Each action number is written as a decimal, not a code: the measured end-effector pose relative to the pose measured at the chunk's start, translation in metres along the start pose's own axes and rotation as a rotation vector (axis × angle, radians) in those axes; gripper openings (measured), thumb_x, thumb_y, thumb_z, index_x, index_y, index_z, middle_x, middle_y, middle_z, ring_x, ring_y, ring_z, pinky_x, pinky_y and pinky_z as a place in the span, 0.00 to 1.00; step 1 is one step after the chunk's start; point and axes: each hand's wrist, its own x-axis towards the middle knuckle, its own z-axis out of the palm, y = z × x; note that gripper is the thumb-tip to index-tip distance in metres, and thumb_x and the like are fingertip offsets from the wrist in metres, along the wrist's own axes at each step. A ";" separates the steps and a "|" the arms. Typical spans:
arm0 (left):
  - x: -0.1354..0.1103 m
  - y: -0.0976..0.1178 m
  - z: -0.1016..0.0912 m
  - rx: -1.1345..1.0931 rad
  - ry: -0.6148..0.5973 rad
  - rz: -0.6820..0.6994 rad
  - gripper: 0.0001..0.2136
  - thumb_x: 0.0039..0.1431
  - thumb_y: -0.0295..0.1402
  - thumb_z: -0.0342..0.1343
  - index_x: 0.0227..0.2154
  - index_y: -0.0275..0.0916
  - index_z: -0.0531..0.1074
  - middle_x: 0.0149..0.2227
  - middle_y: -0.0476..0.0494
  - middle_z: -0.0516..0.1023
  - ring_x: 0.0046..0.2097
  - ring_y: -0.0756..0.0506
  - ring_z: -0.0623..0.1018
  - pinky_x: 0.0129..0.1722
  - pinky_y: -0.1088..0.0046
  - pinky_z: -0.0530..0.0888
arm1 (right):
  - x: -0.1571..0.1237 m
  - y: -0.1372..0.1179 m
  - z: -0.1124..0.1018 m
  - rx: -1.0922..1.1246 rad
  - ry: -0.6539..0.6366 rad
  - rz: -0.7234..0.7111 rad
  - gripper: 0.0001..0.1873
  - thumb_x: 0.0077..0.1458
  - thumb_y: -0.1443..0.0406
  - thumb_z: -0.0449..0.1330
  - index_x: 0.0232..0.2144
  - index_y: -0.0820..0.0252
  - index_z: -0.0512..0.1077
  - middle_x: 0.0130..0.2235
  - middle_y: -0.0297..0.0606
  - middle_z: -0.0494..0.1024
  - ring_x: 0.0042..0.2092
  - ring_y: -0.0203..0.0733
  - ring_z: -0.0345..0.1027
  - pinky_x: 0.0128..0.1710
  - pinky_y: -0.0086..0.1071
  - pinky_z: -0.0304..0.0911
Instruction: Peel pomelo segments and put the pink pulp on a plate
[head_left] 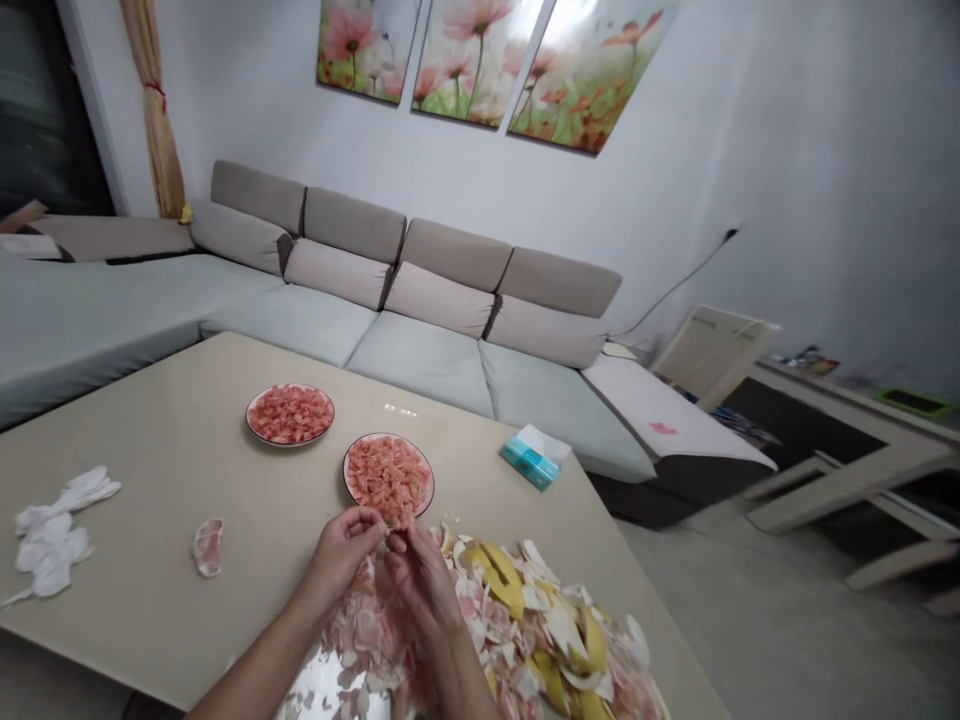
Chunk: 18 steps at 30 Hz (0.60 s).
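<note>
1. Peel scraps (540,620), yellow and pink, lie heaped under my wrists.
2. My left hand (341,555) and right hand (420,580) meet above the heap, the fingertips of both pinching one small fruit piece (391,541).
3. Beige table (165,420); behind it a grey sofa (420,360) and a white wall with three flower paintings (480,60).
4. Two plates of pink flesh, near plate (346,480) and far plate (250,425); one loose segment (208,546); one tissue pack (531,462).

small bit (388,543): pinched where the fingertips of the left hand (341,550) and right hand (424,585) meet; too small and covered to identify.
near plate (345,475): front rim hidden behind the fingers.
peel heap (540,620): below and right of the fingers, cut off by the bottom edge.
forearms (262,670): run off the bottom edge.
low furniture (862,440): far right of the fingers, blurred.
</note>
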 end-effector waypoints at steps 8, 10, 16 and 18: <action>-0.006 0.000 0.003 0.056 -0.121 0.054 0.09 0.45 0.36 0.65 0.24 0.37 0.73 0.24 0.49 0.77 0.28 0.48 0.75 0.31 0.74 0.70 | 0.004 0.013 0.003 -0.030 0.086 -0.066 0.14 0.47 0.55 0.68 0.24 0.58 0.70 0.25 0.32 0.72 0.26 0.37 0.66 0.29 0.31 0.66; -0.005 0.000 0.002 0.063 -0.142 0.063 0.09 0.46 0.37 0.64 0.25 0.37 0.73 0.25 0.48 0.77 0.29 0.47 0.76 0.32 0.73 0.70 | 0.005 0.013 0.002 -0.046 0.088 -0.078 0.14 0.47 0.56 0.67 0.23 0.58 0.70 0.24 0.31 0.72 0.25 0.36 0.66 0.27 0.30 0.65; -0.004 0.000 -0.001 0.058 -0.179 0.059 0.09 0.47 0.37 0.63 0.25 0.37 0.72 0.27 0.47 0.79 0.31 0.46 0.78 0.36 0.71 0.72 | 0.002 0.005 -0.001 -0.089 0.116 -0.109 0.14 0.56 0.56 0.62 0.27 0.60 0.70 0.26 0.31 0.73 0.25 0.34 0.66 0.26 0.29 0.65; -0.005 0.002 -0.001 0.063 -0.175 0.056 0.09 0.45 0.36 0.64 0.25 0.37 0.72 0.27 0.47 0.78 0.32 0.46 0.78 0.36 0.72 0.72 | -0.002 0.000 -0.001 -0.111 0.131 -0.126 0.12 0.59 0.56 0.60 0.32 0.60 0.72 0.31 0.34 0.75 0.29 0.36 0.69 0.29 0.31 0.68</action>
